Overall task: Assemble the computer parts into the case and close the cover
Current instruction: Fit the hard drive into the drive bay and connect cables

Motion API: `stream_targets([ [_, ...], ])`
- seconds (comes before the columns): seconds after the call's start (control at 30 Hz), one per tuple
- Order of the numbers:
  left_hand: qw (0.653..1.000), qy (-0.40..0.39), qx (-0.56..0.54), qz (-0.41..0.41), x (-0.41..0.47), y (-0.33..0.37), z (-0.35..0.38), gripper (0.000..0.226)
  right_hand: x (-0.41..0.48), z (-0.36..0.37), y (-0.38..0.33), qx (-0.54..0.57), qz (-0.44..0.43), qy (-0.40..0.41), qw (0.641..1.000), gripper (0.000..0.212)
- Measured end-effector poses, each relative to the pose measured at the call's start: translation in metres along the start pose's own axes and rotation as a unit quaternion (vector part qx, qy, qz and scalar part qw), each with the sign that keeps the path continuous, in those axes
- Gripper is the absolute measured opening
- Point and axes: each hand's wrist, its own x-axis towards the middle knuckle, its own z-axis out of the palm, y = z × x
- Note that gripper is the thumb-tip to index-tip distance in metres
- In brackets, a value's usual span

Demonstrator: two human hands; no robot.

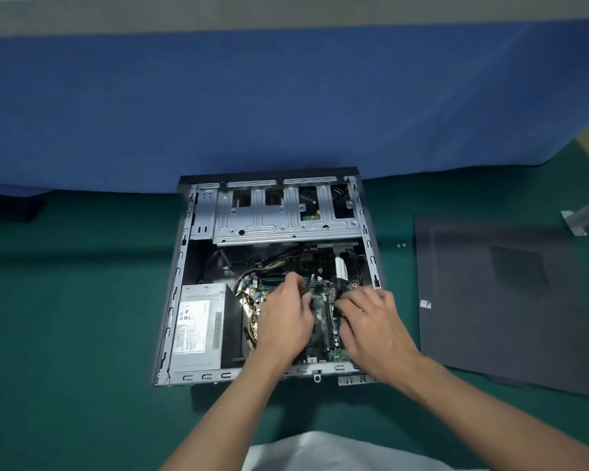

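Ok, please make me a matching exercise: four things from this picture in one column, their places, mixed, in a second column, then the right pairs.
1. power supply
2. drive cage
3. side cover
4. two screws

a. flat on the green mat, right of the case
b. near-left corner of the case
c. on the mat between case and cover
d. far end of the case

Pairs: 1-b, 2-d, 3-a, 4-c

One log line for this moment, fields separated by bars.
phase: assembly | left hand, right hand: over green motherboard in open metal computer case | dark grey cover panel: off, right of case
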Motion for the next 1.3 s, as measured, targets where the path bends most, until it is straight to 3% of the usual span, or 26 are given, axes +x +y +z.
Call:
stream_targets([
  [0.1, 0.996, 0.009, -0.072, 0.058, -0.008, 0.010, -0.007, 0.016, 0.002, -0.008, -0.014, 0.120, -0.006, 0.051, 0.992, 0.052],
  [0.17, 0.990, 0.005, -0.104, 0.093, -0.010, 0.014, -0.012, 0.018, 0.007, -0.014, -0.022, 0.137, 0.001, 0.059, 0.989, 0.064],
  [0.27, 0.985, -0.013, -0.110, 0.135, -0.004, 0.011, -0.025, 0.018, 0.017, -0.020, -0.022, 0.129, 0.005, 0.038, 0.991, 0.055],
  [0.4, 0.957, -0.066, 0.115, 0.258, -0.003, -0.001, -0.043, 0.027, 0.024, -0.027, -0.007, 0.088, 0.001, -0.043, 0.995, 0.024],
  [0.47, 0.933, -0.056, 0.234, 0.267, 0.000, -0.011, -0.052, 0.037, 0.024, -0.032, -0.003, 0.067, 0.024, -0.041, 0.997, 0.022],
  [0.5, 0.936, -0.043, 0.241, 0.252, 0.002, -0.014, -0.058, 0.038, 0.024, -0.035, -0.002, 0.073, 0.045, -0.031, 0.996, 0.021],
  [0.53, 0.953, -0.027, 0.204, 0.223, 0.004, -0.016, -0.065, 0.036, 0.024, -0.038, -0.003, 0.085, 0.065, -0.020, 0.994, 0.019],
  [0.6, 0.994, -0.014, 0.011, 0.108, 0.007, -0.017, -0.077, 0.032, 0.023, -0.041, -0.009, 0.098, 0.090, -0.019, 0.991, 0.017],
  [0.67, 0.979, -0.026, -0.201, -0.002, 0.009, -0.016, -0.082, 0.017, 0.021, -0.039, -0.020, 0.088, 0.099, -0.034, 0.991, 0.017],
  [0.73, 0.948, -0.010, -0.314, -0.042, 0.007, -0.014, -0.081, 0.012, 0.020, -0.035, -0.033, 0.119, 0.119, -0.056, 0.984, 0.017],
  [0.8, 0.924, -0.003, -0.377, -0.060, 0.005, -0.016, -0.081, 0.017, 0.023, -0.031, -0.044, 0.244, 0.147, -0.093, 0.954, 0.024],
  [0.87, 0.906, -0.023, -0.418, -0.061, 0.003, -0.017, -0.078, 0.021, 0.026, -0.031, -0.050, 0.381, 0.161, -0.128, 0.901, 0.033],
  [1.0, 0.879, -0.080, -0.467, -0.048, 0.008, -0.022, -0.080, 0.026, 0.047, -0.031, -0.049, 0.598, 0.207, -0.156, 0.759, 0.044],
  [1.1, 0.898, -0.095, -0.427, -0.045, 0.016, -0.029, -0.080, 0.029, 0.063, -0.028, -0.043, 0.708, 0.235, -0.188, 0.638, 0.037],
  [1.23, 0.939, -0.129, -0.318, -0.013, 0.030, -0.041, -0.081, 0.028, 0.074, -0.013, -0.038, 0.713, 0.254, -0.256, 0.601, 0.028],
  [1.3, 0.966, -0.157, -0.202, 0.021, 0.038, -0.049, -0.080, 0.026, 0.078, -0.005, -0.036, 0.734, 0.272, -0.264, 0.564, 0.025],
])
